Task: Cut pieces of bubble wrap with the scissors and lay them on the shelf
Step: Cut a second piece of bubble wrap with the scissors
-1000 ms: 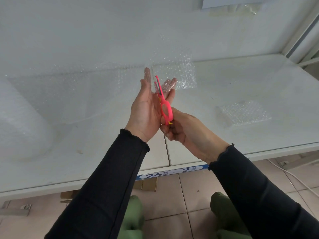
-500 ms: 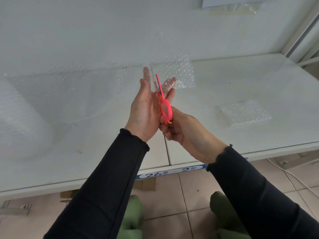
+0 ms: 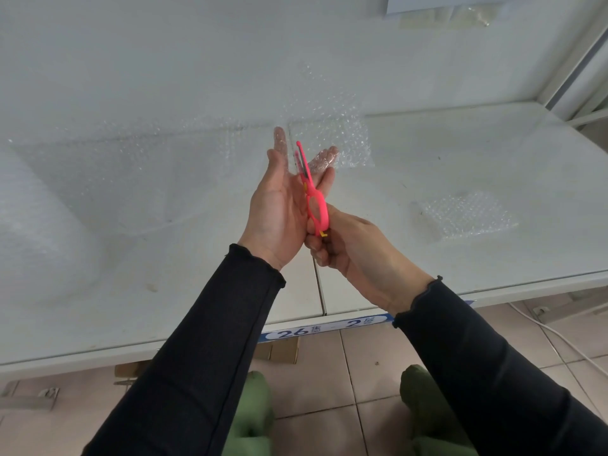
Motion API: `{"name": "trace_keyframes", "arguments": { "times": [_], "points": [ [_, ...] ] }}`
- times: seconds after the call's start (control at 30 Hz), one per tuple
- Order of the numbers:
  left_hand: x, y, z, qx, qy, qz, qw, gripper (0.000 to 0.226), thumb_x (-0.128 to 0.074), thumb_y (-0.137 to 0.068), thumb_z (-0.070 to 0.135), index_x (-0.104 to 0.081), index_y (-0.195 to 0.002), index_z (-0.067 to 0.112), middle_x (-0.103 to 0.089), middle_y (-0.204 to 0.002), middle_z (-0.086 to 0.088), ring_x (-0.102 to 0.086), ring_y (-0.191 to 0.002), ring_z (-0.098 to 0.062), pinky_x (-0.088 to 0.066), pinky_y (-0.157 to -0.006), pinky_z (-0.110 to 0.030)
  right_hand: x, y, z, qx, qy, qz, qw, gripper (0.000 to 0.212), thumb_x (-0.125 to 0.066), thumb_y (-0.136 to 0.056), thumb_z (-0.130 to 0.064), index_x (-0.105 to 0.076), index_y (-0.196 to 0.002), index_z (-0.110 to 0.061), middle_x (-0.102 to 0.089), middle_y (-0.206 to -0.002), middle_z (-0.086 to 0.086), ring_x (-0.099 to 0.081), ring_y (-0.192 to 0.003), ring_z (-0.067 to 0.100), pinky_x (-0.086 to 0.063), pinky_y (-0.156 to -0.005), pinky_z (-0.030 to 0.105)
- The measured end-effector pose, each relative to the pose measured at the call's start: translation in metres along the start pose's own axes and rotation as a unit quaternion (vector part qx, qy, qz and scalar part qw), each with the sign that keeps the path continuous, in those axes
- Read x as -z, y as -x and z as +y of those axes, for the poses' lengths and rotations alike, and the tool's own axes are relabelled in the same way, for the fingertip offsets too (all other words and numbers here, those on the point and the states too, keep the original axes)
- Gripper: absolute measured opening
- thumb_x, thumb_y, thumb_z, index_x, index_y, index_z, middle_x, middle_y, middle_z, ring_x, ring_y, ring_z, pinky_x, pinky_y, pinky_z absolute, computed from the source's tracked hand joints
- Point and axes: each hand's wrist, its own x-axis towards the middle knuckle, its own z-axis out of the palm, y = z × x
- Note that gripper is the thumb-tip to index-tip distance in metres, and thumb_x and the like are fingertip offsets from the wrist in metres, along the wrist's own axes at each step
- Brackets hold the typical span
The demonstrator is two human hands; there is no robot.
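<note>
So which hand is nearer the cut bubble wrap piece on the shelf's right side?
Right. The right hand is left of the cut piece; the left hand is farther left, beyond the scissors.

One wide-angle camera on the head looks forward and down, close over the left hand (image 3: 276,209) and right hand (image 3: 357,250), across the shelf (image 3: 460,153) to the wall (image 3: 197,60); the floor (image 3: 329,390) below seems slightly bowed.
</note>
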Motion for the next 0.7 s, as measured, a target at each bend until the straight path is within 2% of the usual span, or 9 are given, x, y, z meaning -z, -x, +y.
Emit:
{"name": "trace_keyframes", "arguments": {
  "times": [0.27,0.4,0.5,0.57,0.63,0.67,0.7],
  "points": [
    [0.0029,0.0004,-0.0006,-0.014,-0.024,-0.002,1.0,0.044,-0.026,-0.108,0.049,-0.03,-0.152,0.048,-0.051,-0.146,-0.026,-0.052,-0.138,-0.027,-0.03,-0.122,-0.037,-0.0016,-0.0004,0.002,0.015,0.01,0.004,1.0,0.03,-0.05,-0.104,-0.03,-0.055,-0.081,-0.012,-0.049,-0.067,0.003,-0.038,-0.058,0.015,-0.034,-0.061,0.028],
    [0.0049,0.0004,-0.0034,-0.001,-0.072,-0.024,0.997,0.043,-0.026,-0.106,0.055,-0.028,-0.149,0.057,-0.051,-0.148,-0.021,-0.052,-0.137,-0.022,-0.044,-0.106,-0.031,0.0015,-0.0024,-0.0018,0.008,-0.007,0.014,1.0,0.03,-0.049,-0.104,-0.032,-0.056,-0.084,-0.01,-0.05,-0.067,0.003,-0.039,-0.06,0.016,-0.035,-0.062,0.028],
    [0.0068,0.0015,-0.0062,0.012,-0.107,-0.032,0.994,0.04,-0.028,-0.105,0.057,-0.033,-0.144,0.063,-0.051,-0.149,-0.017,-0.054,-0.135,-0.019,-0.046,-0.102,-0.029,0.0031,-0.0043,-0.0034,0.005,-0.01,0.023,1.0,0.029,-0.048,-0.103,-0.03,-0.058,-0.085,-0.01,-0.05,-0.068,0.003,-0.041,-0.061,0.016,-0.036,-0.062,0.027],
    [0.0052,0.0041,-0.0061,0.014,-0.114,-0.036,0.993,0.038,-0.029,-0.104,0.058,-0.039,-0.14,0.065,-0.052,-0.148,-0.017,-0.054,-0.135,-0.02,-0.043,-0.107,-0.032,0.0027,-0.0041,-0.0032,0.006,-0.014,0.029,0.999,0.028,-0.048,-0.103,-0.027,-0.059,-0.084,-0.01,-0.05,-0.068,0.003,-0.041,-0.061,0.015,-0.037,-0.062,0.027],
    [0.0033,0.0072,-0.0069,0.023,-0.131,-0.043,0.99,0.036,-0.029,-0.102,0.061,-0.06,-0.12,0.064,-0.056,-0.145,-0.015,-0.054,-0.134,-0.019,-0.038,-0.114,-0.034,0.0021,-0.003,-0.0037,0.011,-0.014,0.034,0.999,0.027,-0.048,-0.103,-0.024,-0.059,-0.081,-0.011,-0.05,-0.067,0.003,-0.041,-0.06,0.015,-0.037,-0.061,0.026],
    [0.0029,0.0085,-0.0074,0.027,-0.137,-0.043,0.989,0.037,-0.029,-0.102,0.062,-0.065,-0.114,0.063,-0.056,-0.145,-0.015,-0.055,-0.134,-0.019,-0.036,-0.116,-0.035,0.002,-0.0025,-0.0043,0.013,-0.014,0.037,0.999,0.027,-0.048,-0.103,-0.022,-0.059,-0.081,-0.011,-0.05,-0.066,0.003,-0.041,-0.06,0.015,-0.037,-0.061,0.026],
    [0.0037,0.0086,-0.0082,0.03,-0.136,-0.051,0.989,0.036,-0.029,-0.103,0.061,-0.061,-0.119,0.064,-0.056,-0.145,-0.015,-0.055,-0.133,-0.02,-0.036,-0.115,-0.036,0.0025,-0.0021,-0.0053,0.015,-0.016,0.039,0.999,0.027,-0.048,-0.104,-0.021,-0.059,-0.08,-0.011,-0.05,-0.066,0.003,-0.041,-0.06,0.016,-0.037,-0.061,0.026]
  ]
}}
